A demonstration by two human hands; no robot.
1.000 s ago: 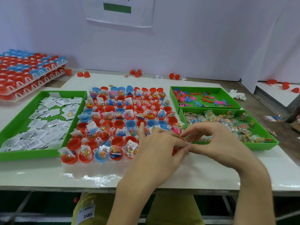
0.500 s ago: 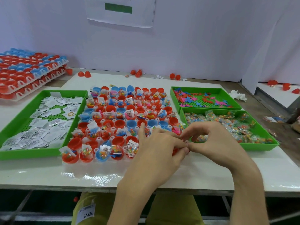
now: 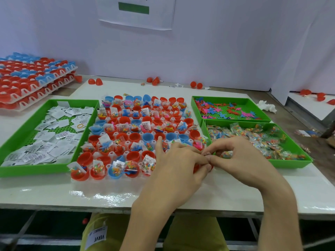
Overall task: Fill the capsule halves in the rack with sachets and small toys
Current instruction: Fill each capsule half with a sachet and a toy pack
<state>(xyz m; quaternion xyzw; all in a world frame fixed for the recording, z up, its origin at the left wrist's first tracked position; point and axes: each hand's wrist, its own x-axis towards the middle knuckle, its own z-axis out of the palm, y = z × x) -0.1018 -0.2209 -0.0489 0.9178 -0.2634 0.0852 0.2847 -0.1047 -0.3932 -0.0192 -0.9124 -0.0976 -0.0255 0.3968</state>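
your left grip [image 3: 178, 164] and right grip [image 3: 241, 160] meet fingertip to fingertip over the near right corner of the rack [image 3: 125, 179]. the right grip's thumb and forefinger are pinched shut on a small item [image 3: 206, 154], too small to tell what it is. the left grip's thumb touches the same spot, its lower fingers are curled round a red capsule half [image 3: 197, 167] directly beneath the pinch, and its forefinger sticks out straight, away from you. the rest of the rack spreads left of and beyond your left grip, its red and blue capsule halves [image 3: 134, 137] partly filled, with several in the row nearest you already holding sachets and toys. just beyond your right grip sits a green tray [image 3: 290, 164] of clear sachets [image 3: 253, 134] with coloured bits inside, and behind it a second green tray [image 3: 232, 99] of flat toys [image 3: 226, 110]. well left of your left grip, past the rack, a third green tray [image 3: 27, 171] holds white sachets [image 3: 45, 142]. all of it rests on the white desk [image 3: 163, 194].
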